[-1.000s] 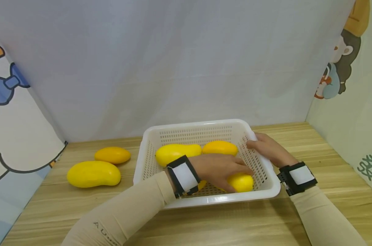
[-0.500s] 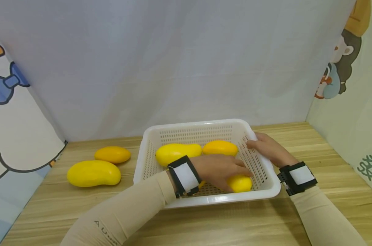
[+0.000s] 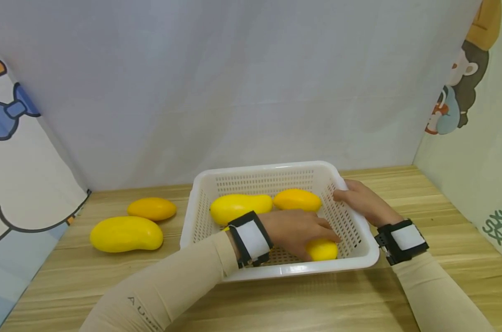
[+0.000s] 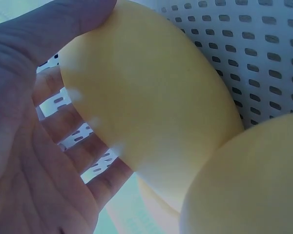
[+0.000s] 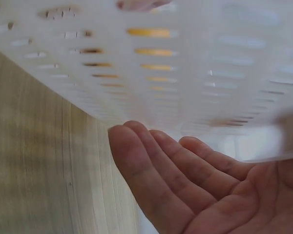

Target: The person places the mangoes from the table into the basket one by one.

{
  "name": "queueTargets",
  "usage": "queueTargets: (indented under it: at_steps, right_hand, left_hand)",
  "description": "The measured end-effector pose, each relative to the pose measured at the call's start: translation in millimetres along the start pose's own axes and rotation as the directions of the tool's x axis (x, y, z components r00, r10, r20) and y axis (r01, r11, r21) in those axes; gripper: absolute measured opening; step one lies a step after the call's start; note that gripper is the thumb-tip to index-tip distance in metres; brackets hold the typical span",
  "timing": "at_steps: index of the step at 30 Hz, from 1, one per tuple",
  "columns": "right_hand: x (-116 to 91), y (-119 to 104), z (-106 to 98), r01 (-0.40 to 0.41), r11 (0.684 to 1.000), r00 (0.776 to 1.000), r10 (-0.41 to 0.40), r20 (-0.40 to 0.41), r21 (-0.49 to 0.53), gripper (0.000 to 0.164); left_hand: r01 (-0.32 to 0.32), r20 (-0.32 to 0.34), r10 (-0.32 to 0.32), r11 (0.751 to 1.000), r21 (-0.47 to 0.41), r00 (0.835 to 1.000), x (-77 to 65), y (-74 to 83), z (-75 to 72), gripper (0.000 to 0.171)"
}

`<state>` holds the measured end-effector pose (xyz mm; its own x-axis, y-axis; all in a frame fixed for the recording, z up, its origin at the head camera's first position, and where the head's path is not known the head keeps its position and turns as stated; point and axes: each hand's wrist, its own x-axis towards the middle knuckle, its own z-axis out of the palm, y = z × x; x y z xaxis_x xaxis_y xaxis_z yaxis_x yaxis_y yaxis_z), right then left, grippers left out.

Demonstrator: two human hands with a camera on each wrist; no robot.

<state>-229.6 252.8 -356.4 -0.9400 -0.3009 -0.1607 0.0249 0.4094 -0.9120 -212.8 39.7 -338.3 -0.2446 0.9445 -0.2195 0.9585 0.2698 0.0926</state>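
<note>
- The left hand has its thumb over one end of the yellow mango and its fingers along the side, holding it between them.
- In the left wrist view, that mango's long axis slants from the thumb down to the right, its lower end partly hidden by another mango.
- It lies in the near right corner of the white basket; the left hand is the nearer one, the right hand being outside the wall.
- The right hand holds the basket's right rim, thumb over it, fingers outside.
- Farther back inside lie a large yellow mango and an orange mango.
- Left of the basket, two more mangoes rest on the wooden table.
</note>
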Motion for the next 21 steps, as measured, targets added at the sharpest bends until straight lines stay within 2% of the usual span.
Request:
queueTargets:
  at_steps: [5,21]
  right_hand:
    - [0.2,0.3,0.2,-0.008,1.0,1.0,0.008,-0.007,-0.003,0.045]
    - [-0.6,-2.1,1.2,-0.013,0.999,1.0,0.012,0.006,0.033,0.045]
  left_hand:
    - [-0.011,-0.007,0.011,1.0,0.007,1.0,0.1,-0.6,0.6,0.07]
    - [0.008,-0.011,-0.009,1.0,-0.015,1.0,-2.8,-0.1,-0.8,0.068]
